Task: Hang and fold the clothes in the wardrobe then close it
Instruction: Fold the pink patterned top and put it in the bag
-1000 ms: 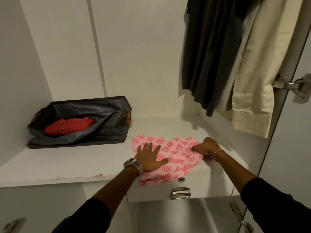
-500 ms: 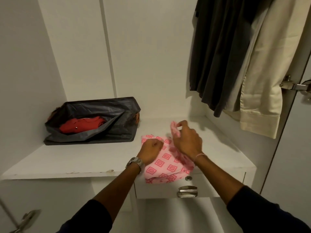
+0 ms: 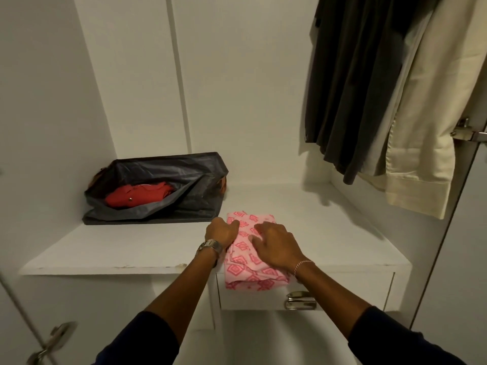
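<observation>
Folded pink diamond-patterned cloth (image 3: 251,255) overhangs white shelf (image 3: 110,248) front edge, long axis front-to-back. Left hand (image 3: 221,230) grips its left edge; right hand (image 3: 275,246) presses flat on top.

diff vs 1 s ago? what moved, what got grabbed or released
The pink patterned cloth got folded over leftward into a narrower stack. The right hand, which lifted its right edge, now lies on top; the left hand grips the left edge. The dark bag, hanging clothes and shelf are unchanged.
</observation>
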